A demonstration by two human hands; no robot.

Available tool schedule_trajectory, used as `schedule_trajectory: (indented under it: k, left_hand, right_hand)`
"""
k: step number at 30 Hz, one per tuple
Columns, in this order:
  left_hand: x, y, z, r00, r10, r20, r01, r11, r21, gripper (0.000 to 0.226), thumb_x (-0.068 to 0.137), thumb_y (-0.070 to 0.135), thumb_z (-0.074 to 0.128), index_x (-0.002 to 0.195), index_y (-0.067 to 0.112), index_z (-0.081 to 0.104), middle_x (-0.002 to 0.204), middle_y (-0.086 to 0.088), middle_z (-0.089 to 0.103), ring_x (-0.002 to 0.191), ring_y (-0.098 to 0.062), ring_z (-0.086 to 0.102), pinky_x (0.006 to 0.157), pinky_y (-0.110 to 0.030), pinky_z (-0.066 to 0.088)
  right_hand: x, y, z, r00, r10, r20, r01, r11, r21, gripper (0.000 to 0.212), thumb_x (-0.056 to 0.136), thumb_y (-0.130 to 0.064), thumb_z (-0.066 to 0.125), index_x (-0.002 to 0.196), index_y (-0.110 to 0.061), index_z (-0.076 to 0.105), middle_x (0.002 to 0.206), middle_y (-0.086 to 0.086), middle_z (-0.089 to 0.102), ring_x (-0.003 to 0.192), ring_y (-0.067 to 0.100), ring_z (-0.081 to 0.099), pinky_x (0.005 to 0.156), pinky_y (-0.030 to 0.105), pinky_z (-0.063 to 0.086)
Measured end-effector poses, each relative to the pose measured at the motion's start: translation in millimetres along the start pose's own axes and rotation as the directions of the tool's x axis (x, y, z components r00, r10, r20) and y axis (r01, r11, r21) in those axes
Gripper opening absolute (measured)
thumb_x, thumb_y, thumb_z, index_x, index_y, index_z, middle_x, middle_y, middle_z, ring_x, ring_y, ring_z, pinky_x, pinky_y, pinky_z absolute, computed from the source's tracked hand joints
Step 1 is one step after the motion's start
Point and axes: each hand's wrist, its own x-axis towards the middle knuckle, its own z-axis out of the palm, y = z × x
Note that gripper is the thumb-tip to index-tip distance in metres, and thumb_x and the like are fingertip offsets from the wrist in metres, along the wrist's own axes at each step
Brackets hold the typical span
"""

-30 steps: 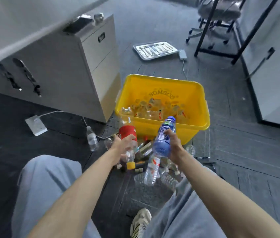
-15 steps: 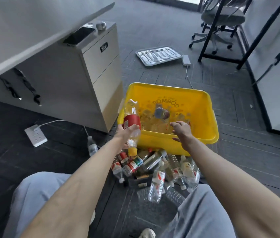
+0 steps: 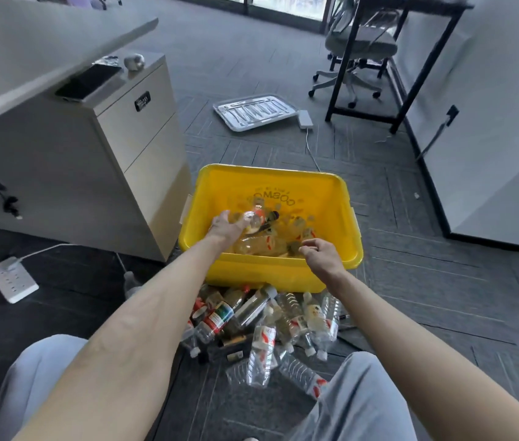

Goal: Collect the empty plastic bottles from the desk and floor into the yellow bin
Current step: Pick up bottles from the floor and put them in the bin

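Observation:
The yellow bin (image 3: 351, 218) stands on the dark floor in front of me with several empty bottles lying in it. My left hand (image 3: 224, 227) reaches over the bin's left side with its fingers spread. A blurred red-label bottle (image 3: 254, 218) is right at its fingertips, above the bin's contents. Over the bin's near rim my right hand (image 3: 318, 253) hovers with loosely curled fingers and holds nothing. A pile of clear plastic bottles (image 3: 264, 332) lies on the floor between the bin and my knees. One more bottle (image 3: 129, 281) lies alone to the left.
A beige drawer cabinet (image 3: 131, 154) stands left of the bin under a desk, with a phone (image 3: 89, 79) on top. A white power strip (image 3: 13, 278) lies at the left. Behind the bin are a metal tray (image 3: 255, 111) and an office chair (image 3: 357, 52).
My right hand let the blue bottle go into the bin and pulled back to the near rim. My left hand carried the red-label bottle over the bin and opened.

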Motion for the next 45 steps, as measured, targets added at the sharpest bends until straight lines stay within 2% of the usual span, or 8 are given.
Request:
schedule_trajectory:
  k: [5, 13, 16, 21, 24, 28, 35, 45]
  left_hand:
    - [-22.5, -24.6, 1.2, 0.995, 0.025, 0.095, -0.053, 0.951, 0.306, 0.055, 0.098, 0.041, 0.049, 0.146, 0.017, 0.037, 0.153, -0.008, 0.035, 0.138, -0.029, 0.036, 0.110, -0.042, 0.035]
    - [-72.5, -48.5, -14.7, 0.998, 0.022, 0.060, -0.045, 0.912, 0.408, 0.042, 0.100, 0.036, 0.045, 0.136, 0.015, 0.050, 0.143, -0.011, 0.046, 0.128, -0.027, 0.046, 0.103, -0.039, 0.040]
    - [-94.0, -65.5, -25.0, 0.999, 0.017, 0.040, -0.032, 0.914, 0.405, 0.039, 0.099, 0.036, 0.046, 0.133, 0.016, 0.052, 0.139, -0.011, 0.050, 0.124, -0.027, 0.049, 0.098, -0.038, 0.042]
    - [-125.3, -102.4, -42.6, 1.000, -0.021, -0.013, 0.025, 0.919, 0.394, 0.035, 0.099, 0.034, 0.046, 0.127, 0.016, 0.056, 0.130, -0.007, 0.056, 0.113, -0.023, 0.054, 0.085, -0.031, 0.044]
    - [-139.8, -126.7, -53.7, 0.997, -0.061, -0.057, 0.079, 0.913, 0.401, 0.035, 0.100, 0.033, 0.045, 0.128, 0.016, 0.057, 0.128, -0.006, 0.058, 0.113, -0.021, 0.054, 0.082, -0.028, 0.041]
    - [-150.7, -165.5, -70.7, 0.987, -0.122, -0.102, 0.149, 0.931, 0.334, 0.034, 0.098, 0.031, 0.047, 0.123, 0.014, 0.062, 0.129, -0.010, 0.058, 0.118, -0.025, 0.054, 0.096, -0.031, 0.044]
    - [-149.6, -225.5, -96.3, 0.959, -0.236, -0.159, 0.269, 0.933, 0.239, 0.029, 0.096, 0.031, 0.050, 0.116, 0.015, 0.065, 0.125, -0.010, 0.063, 0.117, -0.027, 0.056, 0.095, -0.030, 0.042]
    - [-89.7, -303.4, -100.3, 0.916, -0.378, -0.136, 0.399, 0.897, 0.191, 0.028, 0.096, 0.026, 0.047, 0.113, 0.014, 0.065, 0.118, -0.008, 0.066, 0.112, -0.026, 0.057, 0.082, -0.025, 0.038]
  right_hand:
    - [-12.3, 0.4, -2.6, 1.000, -0.009, -0.002, 0.009, 0.999, -0.054, 0.033, 0.094, -0.021, 0.055, 0.124, -0.010, 0.062, 0.126, 0.011, 0.064, 0.115, 0.026, 0.058, 0.101, 0.041, 0.046]
    - [-50.6, -16.2, 19.8, 0.985, -0.121, 0.123, 0.140, 0.976, -0.166, 0.032, 0.095, -0.021, 0.052, 0.122, -0.009, 0.063, 0.123, 0.010, 0.065, 0.105, 0.020, 0.057, 0.088, 0.029, 0.045]
    - [-65.9, -18.4, 36.8, 0.972, -0.151, 0.181, 0.185, 0.965, -0.186, 0.032, 0.094, -0.022, 0.053, 0.122, -0.010, 0.062, 0.124, 0.010, 0.065, 0.110, 0.023, 0.059, 0.090, 0.031, 0.049]
    - [-89.4, -15.9, 78.0, 0.944, -0.154, 0.290, 0.211, 0.961, -0.177, 0.031, 0.096, -0.020, 0.052, 0.125, -0.009, 0.059, 0.123, 0.010, 0.063, 0.099, 0.019, 0.058, 0.068, 0.022, 0.048]
    - [-102.5, -12.5, 106.6, 0.926, -0.155, 0.344, 0.227, 0.957, -0.181, 0.027, 0.095, -0.019, 0.052, 0.118, -0.009, 0.062, 0.115, 0.009, 0.065, 0.095, 0.019, 0.060, 0.079, 0.029, 0.051]
    - [-115.2, -11.7, 145.9, 0.905, -0.144, 0.400, 0.243, 0.947, -0.210, 0.024, 0.095, -0.019, 0.052, 0.114, -0.010, 0.063, 0.102, 0.005, 0.063, 0.090, 0.019, 0.058, 0.074, 0.026, 0.045]
    - [-113.9, -4.1, 218.2, 0.882, -0.091, 0.462, 0.221, 0.947, -0.235, 0.030, 0.095, -0.027, 0.055, 0.121, -0.012, 0.056, 0.115, 0.009, 0.066, 0.101, 0.025, 0.063, 0.092, 0.040, 0.053]
    - [-68.9, 35.1, 305.4, 0.828, -0.037, 0.560, 0.344, 0.822, -0.454, 0.032, 0.092, -0.029, 0.050, 0.118, -0.012, 0.057, 0.119, 0.012, 0.065, 0.103, 0.029, 0.060, 0.086, 0.031, 0.046]
